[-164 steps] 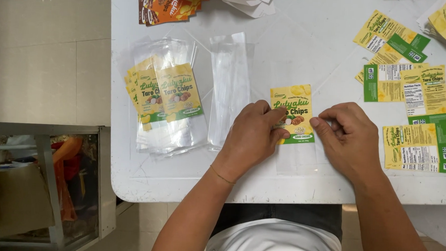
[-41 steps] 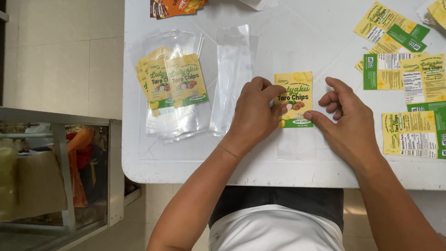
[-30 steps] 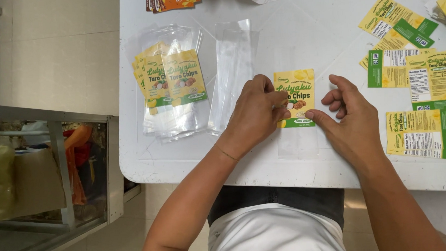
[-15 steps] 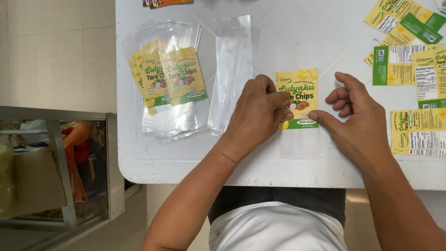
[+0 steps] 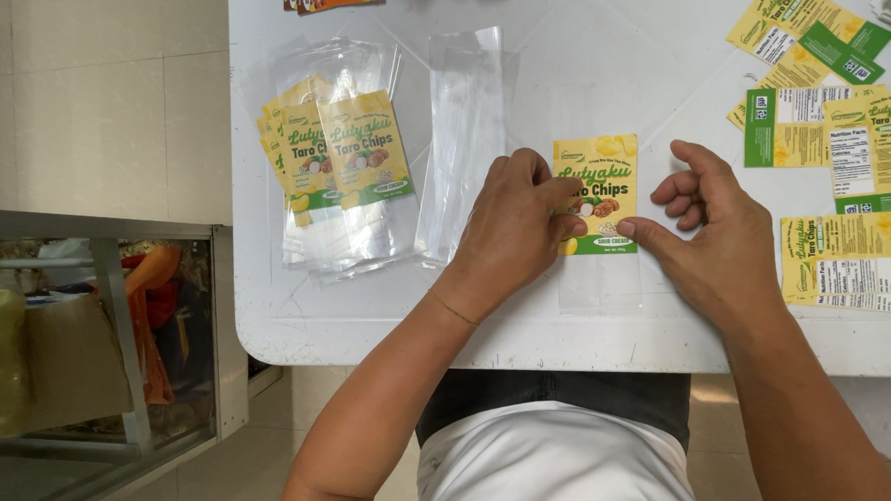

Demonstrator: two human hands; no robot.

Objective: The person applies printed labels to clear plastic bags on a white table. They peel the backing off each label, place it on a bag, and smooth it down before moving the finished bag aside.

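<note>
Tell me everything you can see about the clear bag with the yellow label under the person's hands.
The clear bag lies flat on the white table near its front edge, thin glossy plastic, nearly see-through. Its yellow label has a green band and a snack picture. The left hand presses the label's left side; the right hand touches its lower right corner with the thumb.

Glossy clear plastic bags (image 5: 465, 141) lie on a smooth white table (image 5: 625, 48) (plastic-looking), beside printed paper labels (image 5: 846, 263).
</note>
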